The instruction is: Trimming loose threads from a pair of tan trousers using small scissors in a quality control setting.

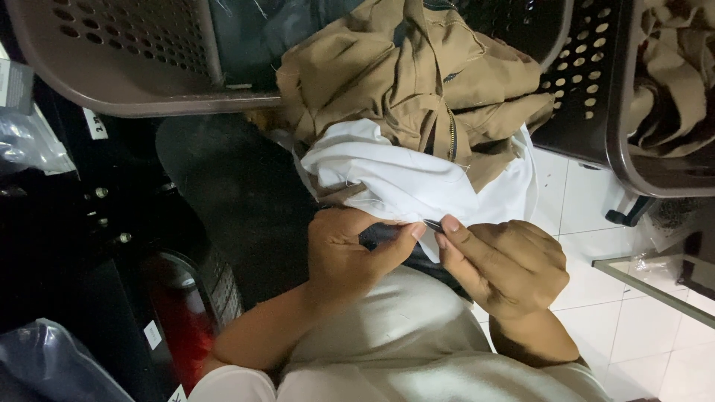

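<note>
Both hands meet over the lap: left hand [350, 253] and right hand [506, 268], fingers closed, pinch a small dark metal tool [433, 224] lying crosswise between them at the white fabric [395, 179] edge, under a tan garment [402, 82].

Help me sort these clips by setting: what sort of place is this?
Probably a garment or sewing workroom: perforated plastic baskets heaped with tan garments, white cloth pinched between both hands' fingers, and a white tiled floor.
</note>
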